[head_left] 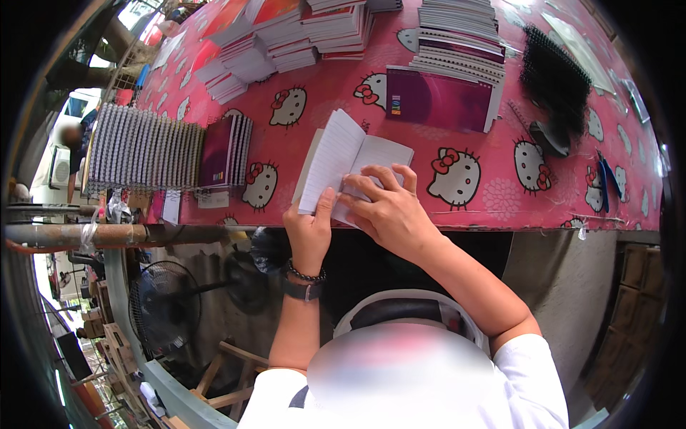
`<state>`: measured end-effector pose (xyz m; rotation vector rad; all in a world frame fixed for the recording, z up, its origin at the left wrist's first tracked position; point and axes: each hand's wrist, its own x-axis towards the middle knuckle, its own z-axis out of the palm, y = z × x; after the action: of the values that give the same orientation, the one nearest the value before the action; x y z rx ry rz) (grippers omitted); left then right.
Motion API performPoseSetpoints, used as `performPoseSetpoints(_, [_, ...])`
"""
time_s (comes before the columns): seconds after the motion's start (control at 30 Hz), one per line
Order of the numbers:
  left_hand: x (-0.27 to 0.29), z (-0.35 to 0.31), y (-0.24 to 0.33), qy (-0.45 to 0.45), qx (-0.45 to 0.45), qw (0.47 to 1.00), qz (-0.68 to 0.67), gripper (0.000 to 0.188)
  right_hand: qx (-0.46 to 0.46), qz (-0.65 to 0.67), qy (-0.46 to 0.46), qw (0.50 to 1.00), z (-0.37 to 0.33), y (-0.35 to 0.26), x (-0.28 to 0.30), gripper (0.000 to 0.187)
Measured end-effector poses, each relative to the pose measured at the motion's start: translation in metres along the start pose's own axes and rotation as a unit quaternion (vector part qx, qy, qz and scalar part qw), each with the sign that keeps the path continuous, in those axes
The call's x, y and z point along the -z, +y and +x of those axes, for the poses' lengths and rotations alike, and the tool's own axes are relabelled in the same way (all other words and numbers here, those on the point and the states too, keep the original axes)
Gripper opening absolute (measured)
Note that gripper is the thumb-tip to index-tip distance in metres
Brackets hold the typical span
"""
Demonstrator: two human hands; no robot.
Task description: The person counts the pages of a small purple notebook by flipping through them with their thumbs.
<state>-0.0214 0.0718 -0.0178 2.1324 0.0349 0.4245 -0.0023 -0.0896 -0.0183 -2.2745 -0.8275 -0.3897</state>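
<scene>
An open notebook [331, 154] with lined white pages is in front of me at the near edge of the table. My left hand [309, 227] grips its lower left side, thumb laid over the pages. Across the right-hand pages bends my right hand [386, 204], its fingers curled onto the paper near the middle fold; the fingertips' exact hold is partly hidden. A bit of dark spiral coil [365, 125] shows at the notebook's far edge. Beyond it to the right lies a stack of purple-covered notebooks [436, 100] with punched edges.
Spiral-bound notebooks [146, 150] stand in a row at left. Several paper stacks with red-orange covers [286, 36] fill the far side. A heap of black binding coils [557, 75] and a dark oval object [550, 138] lie right, on the pink tablecloth [493, 168]. A fan [166, 307] stands below left.
</scene>
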Motion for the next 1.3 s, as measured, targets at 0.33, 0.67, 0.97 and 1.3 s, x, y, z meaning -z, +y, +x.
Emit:
performPoseSetpoints(0.33, [0.004, 0.004, -0.005, -0.011, 0.081, 0.990, -0.111, 0.023, 0.005, -0.032, -0.074, 0.997, -0.008, 0.000, 0.004, 0.029])
performPoseSetpoints(0.67, [-0.001, 0.007, -0.014, 0.065, 0.089, 0.973, -0.202, 0.024, -0.036, -0.024, -0.108, 0.993, 0.001, 0.008, 0.013, 0.049])
performPoseSetpoints(0.97, [0.006, 0.004, -0.007, -0.121, 0.015, 0.992, -0.034, 0.037, -0.046, -0.002, -0.128, 0.991, 0.014, 0.014, 0.024, 0.061])
performPoseSetpoints(1.3, [0.013, 0.009, 0.037, -0.326, -0.116, 0.938, -0.031, 0.061, -0.355, 0.603, 0.052, 0.713, -0.006, 0.032, 0.032, 0.035])
